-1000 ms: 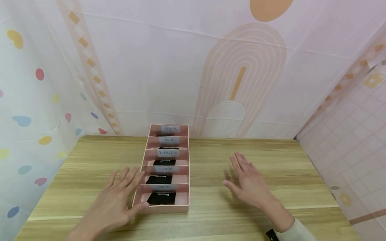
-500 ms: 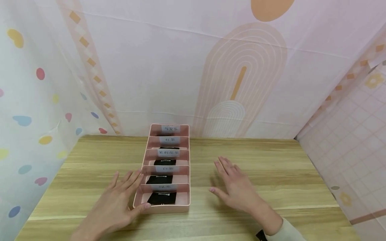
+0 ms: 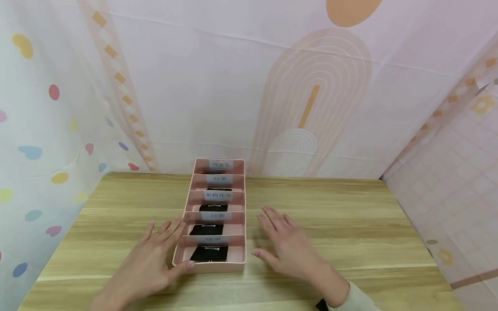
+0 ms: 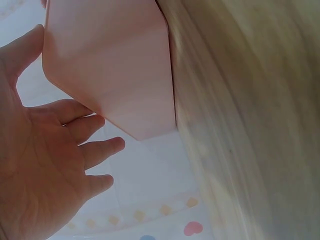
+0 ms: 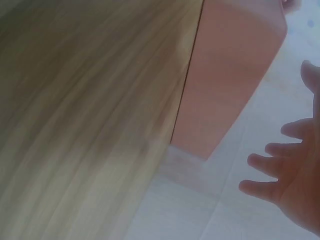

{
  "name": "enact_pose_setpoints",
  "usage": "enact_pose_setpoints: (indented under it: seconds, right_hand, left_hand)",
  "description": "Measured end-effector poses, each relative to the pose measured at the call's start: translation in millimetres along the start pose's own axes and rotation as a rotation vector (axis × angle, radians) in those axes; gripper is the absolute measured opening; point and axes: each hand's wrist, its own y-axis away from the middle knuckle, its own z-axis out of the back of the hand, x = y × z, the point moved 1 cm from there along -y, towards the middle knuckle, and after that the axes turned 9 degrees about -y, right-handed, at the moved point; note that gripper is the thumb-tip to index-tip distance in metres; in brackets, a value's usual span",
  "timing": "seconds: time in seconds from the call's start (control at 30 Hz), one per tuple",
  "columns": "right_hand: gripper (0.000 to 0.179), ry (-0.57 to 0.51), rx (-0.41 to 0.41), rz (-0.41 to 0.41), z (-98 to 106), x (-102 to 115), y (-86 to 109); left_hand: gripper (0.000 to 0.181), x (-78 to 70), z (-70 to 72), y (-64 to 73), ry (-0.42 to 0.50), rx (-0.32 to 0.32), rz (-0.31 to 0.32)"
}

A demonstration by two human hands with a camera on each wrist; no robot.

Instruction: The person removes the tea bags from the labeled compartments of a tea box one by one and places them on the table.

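Note:
A long pink organizer box stands on the table, divided crosswise into several compartments with white labels in Chinese naming teas. Flat black packets lie in its compartments; those at the back are mostly hidden by the dividers. My left hand is at the box's near left corner, fingers spread along the left rim and thumb at the front rim. The left wrist view has the same fingertips right at the box's edge. To the right of the box, my right hand hovers with fingers extended, apart from the box wall and holding nothing.
The wooden table ends at a patterned cloth backdrop just behind the box. More printed cloth hangs at the left and right sides. A small black object shows by the right sleeve.
My right hand has moved left across the table toward the box. The left hand stays at the box's left corner, and the box itself has not moved on the table.

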Motion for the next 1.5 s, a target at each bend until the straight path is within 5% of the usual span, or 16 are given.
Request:
enact_pose_setpoints:
  seconds: [0.4,0.93,1.5]
  right_hand:
    - [0.076,-0.039,0.062,0.084,-11,33,-14.4]
    - [0.063,-0.008,-0.016,0.246,-30,61,-26.6]
    - [0.014,0.019,-0.052,0.317,-46,70,-31.5]
  left_hand:
    - [0.094,-1.1,0.8,1.1,-0.001,-0.009,0.008]
    - [0.094,-2.5,2.2,1.1,0.013,-0.011,0.014]
    - [0.095,-1.9,1.0,1.8,0.020,-0.025,0.004]
